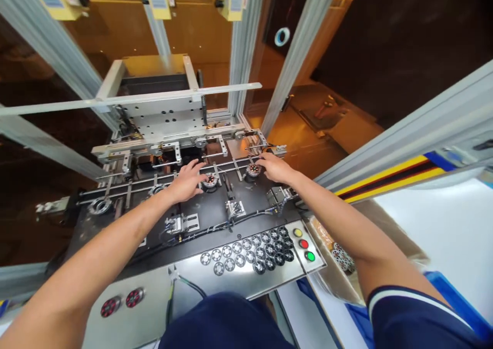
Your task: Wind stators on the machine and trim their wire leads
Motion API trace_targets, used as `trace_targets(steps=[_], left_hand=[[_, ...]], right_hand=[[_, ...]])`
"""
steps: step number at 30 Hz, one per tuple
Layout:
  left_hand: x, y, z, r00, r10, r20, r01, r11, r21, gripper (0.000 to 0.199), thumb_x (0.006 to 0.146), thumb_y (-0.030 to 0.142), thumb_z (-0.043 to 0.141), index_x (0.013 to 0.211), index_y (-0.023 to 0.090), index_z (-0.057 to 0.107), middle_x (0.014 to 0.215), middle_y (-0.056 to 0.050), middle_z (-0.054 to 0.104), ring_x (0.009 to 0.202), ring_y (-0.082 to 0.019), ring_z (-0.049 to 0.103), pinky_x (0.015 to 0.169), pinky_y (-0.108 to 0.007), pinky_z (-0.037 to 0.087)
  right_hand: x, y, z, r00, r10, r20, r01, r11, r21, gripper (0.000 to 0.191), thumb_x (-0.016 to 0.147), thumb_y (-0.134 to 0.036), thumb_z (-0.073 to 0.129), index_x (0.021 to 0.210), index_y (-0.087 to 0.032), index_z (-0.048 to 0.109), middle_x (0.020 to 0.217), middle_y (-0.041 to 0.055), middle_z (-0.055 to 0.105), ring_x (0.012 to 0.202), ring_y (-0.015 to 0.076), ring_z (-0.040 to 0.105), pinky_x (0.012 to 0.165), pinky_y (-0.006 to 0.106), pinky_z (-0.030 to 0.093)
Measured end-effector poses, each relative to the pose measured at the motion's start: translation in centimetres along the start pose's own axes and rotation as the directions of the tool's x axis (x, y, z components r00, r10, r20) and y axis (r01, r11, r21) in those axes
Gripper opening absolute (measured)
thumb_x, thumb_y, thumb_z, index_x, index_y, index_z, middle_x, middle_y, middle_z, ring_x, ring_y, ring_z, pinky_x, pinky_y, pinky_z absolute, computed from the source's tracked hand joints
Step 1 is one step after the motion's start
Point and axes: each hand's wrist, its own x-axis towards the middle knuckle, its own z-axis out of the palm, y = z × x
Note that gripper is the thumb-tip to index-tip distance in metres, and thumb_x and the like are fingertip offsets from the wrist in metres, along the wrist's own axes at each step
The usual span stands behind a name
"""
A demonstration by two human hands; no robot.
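My left hand [187,182] is over the black machine bed [208,210], fingers spread and holding nothing. Its fingertips are beside a round metal part [210,181] with dark and reddish spots, which sits in a fixture; whether they touch it, I cannot tell. Farther right, my right hand [277,168] has its fingers bent at the right edge of a similar round part [253,170]. The thumb is mostly hidden there. An empty-looking ring fixture [100,206] stands at the bed's left end, and another ring [157,189] is partly behind my left forearm.
Several black-and-silver discs [250,251] lie in rows on the front metal ledge, beside yellow, red and green buttons [304,244]. Two red-and-black round parts [122,305] rest at front left. Metal rods and clamps [173,154] line the back. A box [342,259] with discs stands right.
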Motion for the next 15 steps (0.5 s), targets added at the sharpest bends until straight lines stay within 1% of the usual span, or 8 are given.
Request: trace_targets(steps=[3, 5, 9, 12, 15], left_hand=[[1.5, -0.2, 1.6, 0.996, 0.025, 0.08, -0.025, 1.0, 0.001, 0.034, 0.075, 0.019, 0.078, 0.108, 0.018, 0.07, 0.153, -0.021, 0.044, 0.146, -0.046, 0.032, 0.107, -0.068, 0.038], [1.8, -0.5, 2.1, 0.993, 0.028, 0.119, -0.028, 1.0, 0.005, 0.03, 0.08, 0.022, 0.074, 0.11, 0.017, 0.069, 0.154, -0.02, 0.043, 0.147, -0.045, 0.03, 0.108, -0.068, 0.038], [2.1, -1.3, 2.5, 0.984, 0.017, 0.176, -0.02, 1.0, 0.018, 0.028, 0.088, 0.026, 0.068, 0.115, 0.017, 0.066, 0.152, -0.014, 0.045, 0.146, -0.039, 0.032, 0.111, -0.063, 0.036], [2.5, -1.7, 2.8, 0.976, 0.023, 0.219, -0.026, 1.0, 0.01, 0.032, 0.089, 0.028, 0.068, 0.119, 0.018, 0.065, 0.15, -0.011, 0.047, 0.143, -0.036, 0.038, 0.111, -0.062, 0.038], [2.9, -1.9, 3.1, 0.969, 0.033, 0.243, -0.031, 0.999, -0.011, 0.034, 0.09, 0.03, 0.068, 0.122, 0.018, 0.064, 0.147, -0.011, 0.05, 0.138, -0.034, 0.044, 0.109, -0.06, 0.041]], right_hand=[[0.3, 0.6, 1.3, 0.998, 0.024, 0.054, -0.024, 1.0, 0.003, 0.026, 0.093, -0.028, 0.067, 0.116, -0.015, 0.065, 0.136, 0.0104, 0.058, 0.124, 0.0271, 0.056, 0.103, 0.049, 0.049], [0.6, 0.8, 1.8, 0.997, 0.029, 0.075, -0.03, 0.999, 0.013, 0.028, 0.094, -0.031, 0.067, 0.117, -0.016, 0.064, 0.138, 0.0102, 0.056, 0.125, 0.0276, 0.055, 0.103, 0.05, 0.049], [1.3, 0.8, 2.1, 0.994, 0.024, 0.104, -0.026, 0.999, 0.021, 0.024, 0.09, -0.026, 0.07, 0.112, -0.016, 0.068, 0.139, 0.0109, 0.056, 0.13, 0.0294, 0.052, 0.106, 0.051, 0.046], [1.6, 0.7, 2.0, 0.991, 0.016, 0.129, -0.018, 1.0, 0.014, 0.02, 0.083, -0.016, 0.073, 0.103, -0.016, 0.074, 0.14, 0.0145, 0.056, 0.132, 0.0342, 0.049, 0.106, 0.05, 0.045], [1.6, 0.6, 2.0, 0.989, 0.011, 0.151, -0.012, 1.0, 0.008, 0.021, 0.079, -0.012, 0.073, 0.099, -0.018, 0.077, 0.141, 0.0153, 0.056, 0.133, 0.0365, 0.048, 0.104, 0.049, 0.045]])
